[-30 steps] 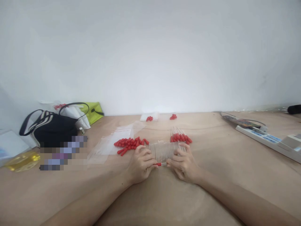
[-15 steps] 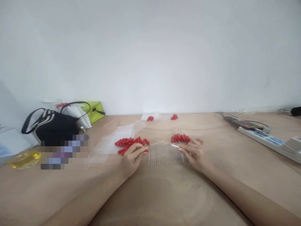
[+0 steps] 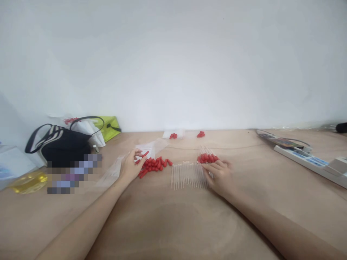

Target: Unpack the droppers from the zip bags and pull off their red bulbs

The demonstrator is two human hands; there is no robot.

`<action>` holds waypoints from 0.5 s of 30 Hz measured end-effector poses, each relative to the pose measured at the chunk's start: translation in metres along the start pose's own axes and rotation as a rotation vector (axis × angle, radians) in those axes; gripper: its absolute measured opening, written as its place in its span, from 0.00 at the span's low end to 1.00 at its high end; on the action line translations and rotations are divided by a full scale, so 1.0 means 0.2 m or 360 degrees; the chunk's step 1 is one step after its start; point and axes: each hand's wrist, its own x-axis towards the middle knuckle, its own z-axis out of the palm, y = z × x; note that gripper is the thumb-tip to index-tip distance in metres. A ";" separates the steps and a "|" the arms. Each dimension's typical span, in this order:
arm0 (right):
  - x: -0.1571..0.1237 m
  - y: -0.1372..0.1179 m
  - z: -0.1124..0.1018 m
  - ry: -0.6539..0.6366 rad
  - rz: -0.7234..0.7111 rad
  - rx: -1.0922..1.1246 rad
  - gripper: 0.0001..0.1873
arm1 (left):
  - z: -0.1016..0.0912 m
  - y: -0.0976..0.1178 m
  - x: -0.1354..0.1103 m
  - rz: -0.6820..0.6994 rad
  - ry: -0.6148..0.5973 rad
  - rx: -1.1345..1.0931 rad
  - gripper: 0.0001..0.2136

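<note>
My left hand point(image 3: 132, 165) is over the left side of a pile of red rubber bulbs point(image 3: 155, 165), with one red rubber bulb point(image 3: 145, 154) between its thumb and fingers. My right hand point(image 3: 220, 177) lies over the right end of a row of thin clear glass tubes point(image 3: 187, 175). Its thumb and forefinger pinch at the upper end of a tube, mostly hidden by the fingers. Just behind that hand, glass tubes fitted with red bulbs point(image 3: 207, 158) lie side by side, bulbs towards me.
Clear plastic bags point(image 3: 108, 175) lie left of the pile. Two small red heaps, one point(image 3: 173, 136) on a bag and another point(image 3: 201, 134), sit near the wall. A black bag point(image 3: 65, 148) and green bag point(image 3: 110, 126) stand left; a power strip point(image 3: 306, 159) and phone point(image 3: 282, 141) lie right.
My left hand has moved left and away from me, from beside the tube row to the red pile. My right hand has shifted slightly left; the shiny tube at its fingertips no longer shows clearly.
</note>
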 end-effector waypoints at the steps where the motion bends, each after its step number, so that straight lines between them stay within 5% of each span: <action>1: 0.00 -0.01 0.00 -0.0017 -0.0014 -0.0013 0.10 | 0.01 0.00 0.00 0.0026 -0.0010 0.0021 0.15; 10: -0.01 -0.03 -0.01 -0.0203 -0.0062 -0.0051 0.09 | 0.01 -0.01 -0.01 0.0132 -0.0103 0.0131 0.13; 15: 0.00 -0.05 -0.02 -0.0309 -0.0090 -0.0077 0.11 | -0.01 0.00 -0.03 0.0248 -0.0003 0.0200 0.11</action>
